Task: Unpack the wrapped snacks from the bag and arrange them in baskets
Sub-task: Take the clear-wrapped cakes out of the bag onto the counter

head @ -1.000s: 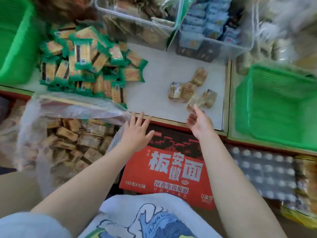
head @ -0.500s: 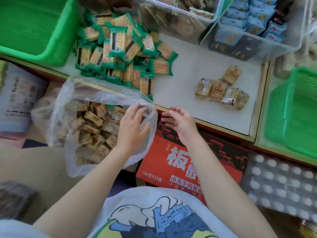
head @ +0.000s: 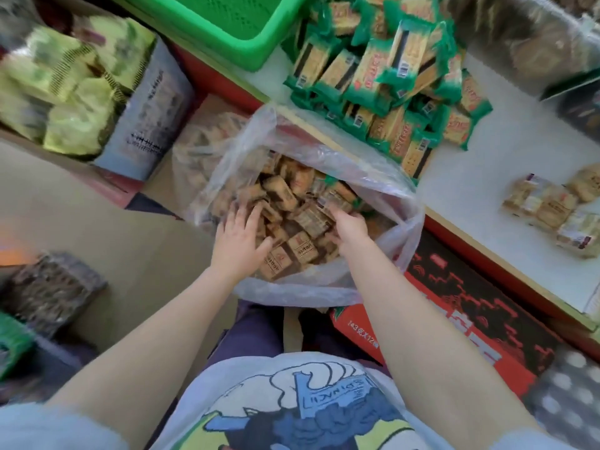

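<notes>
A clear plastic bag point(head: 383, 180) stands open in front of me, full of small brown wrapped snacks point(head: 289, 193). Both my hands are inside its mouth. My left hand point(head: 238, 238) lies on the snacks with its fingers spread. My right hand point(head: 349, 227) reaches in at the right, its fingers curled down among the snacks; what they grip is hidden. Several of the same brown snacks point(head: 552, 203) lie on the white shelf point(head: 506, 157) at the right. A green basket point(head: 227, 24) stands at the top of the shelf.
A pile of green-wrapped biscuits point(head: 389, 79) lies on the shelf beside the basket. A red carton point(head: 454, 323) stands on the floor under the shelf edge. Boxes of pale green packs point(head: 65, 89) are at the left. A clear bin point(head: 526, 37) is at the top right.
The view has swung left and down onto the bag. My left hand moved from the bag's rim onto the snacks. My right hand left the shelf edge and went into the bag.
</notes>
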Tool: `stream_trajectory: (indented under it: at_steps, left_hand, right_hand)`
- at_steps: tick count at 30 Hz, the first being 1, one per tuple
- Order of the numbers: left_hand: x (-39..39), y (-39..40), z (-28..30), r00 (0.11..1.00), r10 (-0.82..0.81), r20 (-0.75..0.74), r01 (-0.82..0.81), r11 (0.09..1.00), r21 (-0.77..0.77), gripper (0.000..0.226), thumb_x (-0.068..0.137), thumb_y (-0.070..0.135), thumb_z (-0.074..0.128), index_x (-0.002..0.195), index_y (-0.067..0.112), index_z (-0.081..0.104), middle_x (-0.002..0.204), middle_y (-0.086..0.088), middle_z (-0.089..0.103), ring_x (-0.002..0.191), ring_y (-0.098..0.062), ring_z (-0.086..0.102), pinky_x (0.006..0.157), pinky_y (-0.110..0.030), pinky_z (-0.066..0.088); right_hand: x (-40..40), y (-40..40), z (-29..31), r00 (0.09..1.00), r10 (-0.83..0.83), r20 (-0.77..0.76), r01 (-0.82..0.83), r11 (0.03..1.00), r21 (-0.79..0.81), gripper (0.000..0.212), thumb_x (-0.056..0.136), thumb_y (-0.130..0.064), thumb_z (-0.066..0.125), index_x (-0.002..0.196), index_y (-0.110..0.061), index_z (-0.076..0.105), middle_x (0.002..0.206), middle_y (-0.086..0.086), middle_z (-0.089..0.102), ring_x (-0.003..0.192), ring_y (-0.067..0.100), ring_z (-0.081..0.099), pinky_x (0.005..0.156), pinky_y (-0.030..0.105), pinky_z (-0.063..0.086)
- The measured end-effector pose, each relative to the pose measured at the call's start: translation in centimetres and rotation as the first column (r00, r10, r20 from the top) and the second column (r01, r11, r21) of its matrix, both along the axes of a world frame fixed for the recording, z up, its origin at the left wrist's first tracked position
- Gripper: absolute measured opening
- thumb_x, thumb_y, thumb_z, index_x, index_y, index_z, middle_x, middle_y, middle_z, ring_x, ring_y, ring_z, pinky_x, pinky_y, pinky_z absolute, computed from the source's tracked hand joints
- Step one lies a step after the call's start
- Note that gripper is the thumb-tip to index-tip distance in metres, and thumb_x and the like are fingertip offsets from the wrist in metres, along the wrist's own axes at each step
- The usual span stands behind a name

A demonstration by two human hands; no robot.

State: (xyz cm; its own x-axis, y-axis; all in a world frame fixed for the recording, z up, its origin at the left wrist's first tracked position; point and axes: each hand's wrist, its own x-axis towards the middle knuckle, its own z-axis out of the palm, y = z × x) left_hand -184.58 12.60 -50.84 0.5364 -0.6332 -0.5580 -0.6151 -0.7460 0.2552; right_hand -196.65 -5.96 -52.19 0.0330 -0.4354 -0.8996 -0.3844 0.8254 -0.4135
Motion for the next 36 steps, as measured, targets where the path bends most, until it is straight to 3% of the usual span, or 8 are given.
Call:
stream_trajectory:
  at_steps: [8,13,15,17,20,27,33,36]
  left_hand:
    - [1.2,0.6,0.3,0.997,-0.022,-0.068,0.021,1.0,-0.017,0.075,0.099,0.053,0.042,0.161,0.029,0.007,0.168,-0.009,0.007,0.154,-0.027,0.004,0.123,-0.045,0.007]
    - [1.1,-0.2,1.9,0.995,0.023,-0.096,-0.03,0.997,-0.069,0.066,0.101,0.061,0.03,0.157,0.028,0.025,0.167,-0.007,0.013,0.154,-0.026,0.006,0.123,-0.05,0.002]
    - [0.4,-1.6,3.6,0.982,0.077,-0.171,-0.11,0.974,-0.196,0.057,0.102,0.057,0.038,0.147,0.023,0.046,0.158,-0.006,0.035,0.147,-0.025,0.026,0.119,-0.045,0.02]
    - [-0.9,-3.9,5.7,0.865,0.226,-0.449,-0.356,0.906,-0.23,0.048,0.1,0.055,0.043,0.133,0.022,0.058,0.135,0.002,0.058,0.125,-0.017,0.054,0.099,-0.034,0.044]
    - [-3.9,-8.3,8.7,0.439,0.414,-0.797,-0.655,0.755,0.031,0.042,0.098,0.055,0.051,0.122,0.021,0.059,0.115,-0.002,0.069,0.094,-0.019,0.073,0.085,-0.036,0.059]
    - [-12.4,-18.0,12.2,0.227,0.196,-0.954,-0.724,0.689,-0.03,0.032,0.093,0.001,0.064,0.125,0.003,0.059,0.102,-0.016,0.071,0.079,-0.017,0.072,0.068,-0.024,0.058]
    - [-21.7,-25.5,11.8,0.32,0.001,-0.947,-0.506,0.846,-0.17,0.04,0.092,0.002,0.066,0.129,0.014,0.058,0.099,-0.013,0.067,0.09,-0.021,0.069,0.085,-0.032,0.06]
    - [-23.9,-27.3,8.9,0.83,-0.113,-0.546,-0.108,0.929,-0.355,0.047,0.099,0.028,0.06,0.144,0.022,0.048,0.135,-0.007,0.06,0.117,-0.02,0.061,0.102,-0.038,0.049]
  right_hand:
    - [1.6,1.3,-0.8,0.989,0.052,-0.14,-0.055,0.998,-0.017,0.102,0.071,-0.057,0.084,0.151,-0.015,0.037,0.143,0.006,0.053,0.128,0.029,0.053,0.108,0.047,0.046]
    - [-0.5,2.7,2.8,0.971,0.238,-0.012,-0.238,0.969,-0.071,0.054,0.08,-0.045,0.08,0.123,-0.018,0.063,0.102,0.001,0.074,0.078,0.014,0.064,0.061,0.026,0.048]
    - [-2.3,2.6,4.9,0.937,0.346,0.055,-0.335,0.931,-0.148,0.045,0.086,-0.039,0.076,0.124,-0.019,0.064,0.103,0.002,0.075,0.076,0.014,0.067,0.06,0.026,0.05]
    - [-4.3,2.2,7.0,0.901,0.412,0.135,-0.372,0.894,-0.25,0.039,0.09,-0.027,0.074,0.127,-0.021,0.063,0.11,0.004,0.074,0.088,0.015,0.072,0.074,0.03,0.059]
    - [-7.4,0.9,10.2,0.862,0.442,0.246,-0.328,0.859,-0.393,0.039,0.091,-0.002,0.068,0.124,-0.023,0.067,0.112,-0.001,0.073,0.106,0.015,0.07,0.089,0.03,0.057]
    - [-17.6,-5.5,15.3,0.854,0.182,0.488,-0.011,0.943,-0.331,0.033,0.092,0.009,0.044,0.114,-0.003,0.065,0.115,0.017,0.071,0.111,0.036,0.065,0.099,0.05,0.052]
    - [-27.5,-10.4,15.4,0.925,0.223,0.308,-0.127,0.945,-0.301,0.029,0.102,-0.026,0.057,0.127,-0.012,0.051,0.091,0.016,0.075,0.072,0.029,0.069,0.057,0.03,0.053]
    - [-30.9,-13.5,14.1,0.967,0.178,0.182,-0.127,0.957,-0.26,0.03,0.102,-0.03,0.057,0.109,-0.001,0.059,0.078,0.014,0.071,0.055,0.019,0.057,0.047,0.026,0.044]
